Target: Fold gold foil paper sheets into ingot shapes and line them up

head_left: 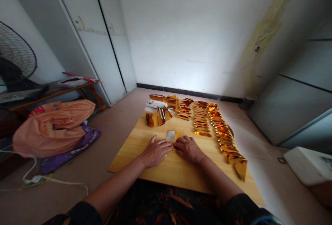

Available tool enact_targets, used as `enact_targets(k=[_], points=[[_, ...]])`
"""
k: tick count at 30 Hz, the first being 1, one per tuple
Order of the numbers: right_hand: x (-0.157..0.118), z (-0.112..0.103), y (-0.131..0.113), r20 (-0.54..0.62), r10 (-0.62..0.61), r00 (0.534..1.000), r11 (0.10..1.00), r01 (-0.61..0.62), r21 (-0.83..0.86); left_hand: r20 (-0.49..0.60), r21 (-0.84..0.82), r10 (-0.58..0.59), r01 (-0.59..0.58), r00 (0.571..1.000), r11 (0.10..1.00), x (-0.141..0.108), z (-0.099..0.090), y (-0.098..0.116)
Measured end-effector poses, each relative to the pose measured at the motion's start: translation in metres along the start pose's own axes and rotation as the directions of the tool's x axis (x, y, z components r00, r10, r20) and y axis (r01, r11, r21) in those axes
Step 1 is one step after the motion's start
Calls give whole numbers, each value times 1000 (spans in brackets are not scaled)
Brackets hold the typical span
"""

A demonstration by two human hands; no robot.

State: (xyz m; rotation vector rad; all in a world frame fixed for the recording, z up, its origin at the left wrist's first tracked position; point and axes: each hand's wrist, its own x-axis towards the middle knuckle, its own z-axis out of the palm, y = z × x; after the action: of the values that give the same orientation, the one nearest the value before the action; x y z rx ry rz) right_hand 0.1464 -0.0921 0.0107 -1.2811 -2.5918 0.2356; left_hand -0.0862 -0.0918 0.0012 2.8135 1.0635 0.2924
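A small piece of gold foil paper [171,135] with a pale, whitish face lies on the wooden board in front of me. My left hand [156,152] is palm down, its fingertips meeting the paper's near edge from the left while one outer finger sticks up. From the right, the bent fingers of my right hand [188,148] press on the same edge. Both sets of fingertips nearly touch and hide part of the fold. Beyond them stand curved gold foil sheets [155,119], beside a white roll-like bundle [157,104].
Folded gold foil pieces stand in rows, including a middle row [201,118] and a long right row [224,136]. The wooden board [129,149] sits low over the floor. Left are an orange bag [52,128], a cable and a fan [15,52]; right is a white box [308,166].
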Motion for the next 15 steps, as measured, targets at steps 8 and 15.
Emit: enact_targets(k=[8,15], points=[[3,-5,-1,34,12,999,1000,-13,12,-121,-131,-250,234,961,963,15,3,25],[5,-7,13,49,-38,998,997,35,66,-228,-118,-292,271,929,955,21,9,35]])
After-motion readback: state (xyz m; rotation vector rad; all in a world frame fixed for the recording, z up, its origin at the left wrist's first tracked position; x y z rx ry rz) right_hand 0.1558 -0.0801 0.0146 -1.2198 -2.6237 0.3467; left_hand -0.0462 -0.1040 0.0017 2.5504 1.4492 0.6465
